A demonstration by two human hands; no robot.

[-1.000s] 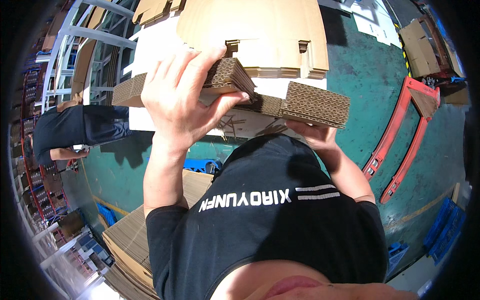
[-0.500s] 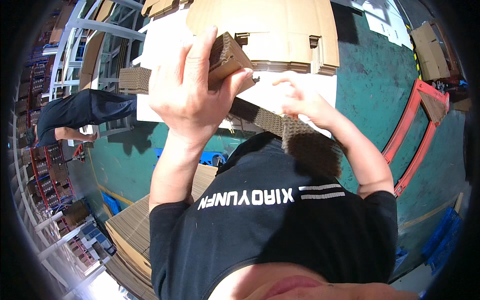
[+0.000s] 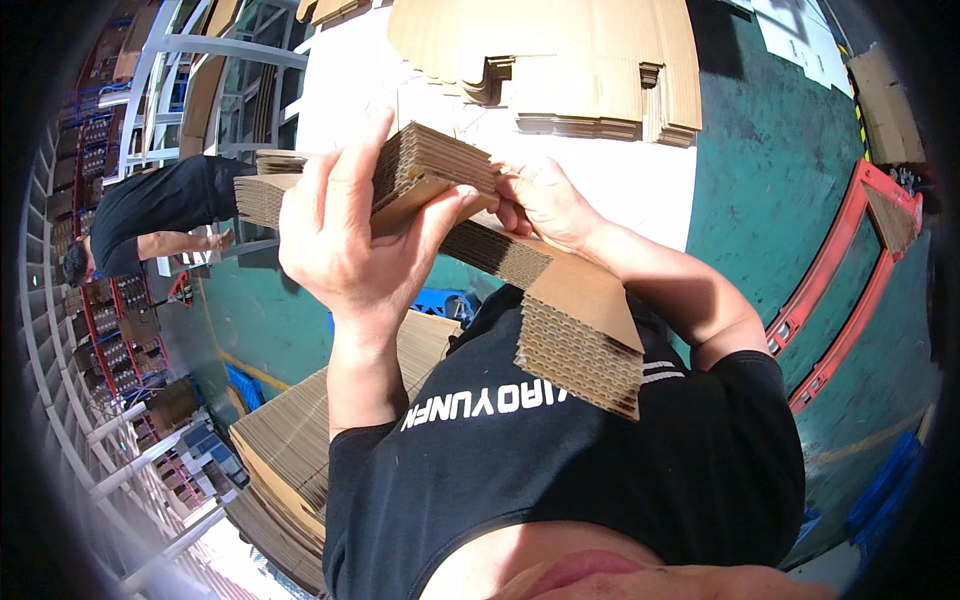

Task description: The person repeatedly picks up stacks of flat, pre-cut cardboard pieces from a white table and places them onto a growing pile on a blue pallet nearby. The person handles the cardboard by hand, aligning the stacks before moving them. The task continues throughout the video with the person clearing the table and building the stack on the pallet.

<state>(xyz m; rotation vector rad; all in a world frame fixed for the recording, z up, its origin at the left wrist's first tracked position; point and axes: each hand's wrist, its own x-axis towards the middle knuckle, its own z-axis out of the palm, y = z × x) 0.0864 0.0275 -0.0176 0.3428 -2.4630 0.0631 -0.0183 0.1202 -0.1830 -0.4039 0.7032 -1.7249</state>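
Note:
A thick stack of die-cut corrugated cardboard sheets (image 3: 435, 165) is in front of my chest, its layered edges showing. My left hand (image 3: 350, 240) grips the raised block of the stack, thumb on the near side and fingers behind it. My right hand (image 3: 550, 205) has its fingers curled against the right end of that block; its fingertips are partly hidden. A wide flap section of the same stack (image 3: 580, 345) juts toward my shirt, below my right forearm. The stack's other end (image 3: 262, 200) sticks out left of my left hand.
Flat cardboard blanks (image 3: 600, 60) lie piled on the white table (image 3: 640, 175) ahead. More stacked cardboard (image 3: 290, 440) is at the lower left. A red pallet-jack-like frame (image 3: 830, 270) stands on the green floor at right. Another person (image 3: 160, 215) bends over at far left.
My right hand has moved left, from apart with loose fingers to the block's right end. The stack's near flap has shifted left and tilted into the light. My left hand sits slightly lower.

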